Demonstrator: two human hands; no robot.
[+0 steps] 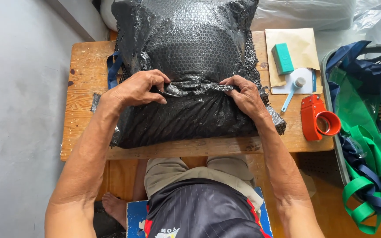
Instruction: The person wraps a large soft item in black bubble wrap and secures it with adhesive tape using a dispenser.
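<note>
Black bubble-wrap parcel (190, 75) on wooden table (84, 66), soft, crinkly, bulky, probably light. Left hand (137, 90) and right hand (245, 97) both pinch the gathered fold of wrap between fingertips, fingers clamped shut on it. Best hold: that crumpled seam, film elsewhere looks slippery. Red tape dispenser (316, 117) just right of right-hand fingers, teal block (283, 58) beyond.

The bubble wrap bundle (190, 66) in the middle is black with a pattern of small round bumps. The surface (84, 79) is light brown wood. At right, the tape dispenser (316, 118) is red, the block (282, 58) teal, the straps (367, 132) green and dark blue.
</note>
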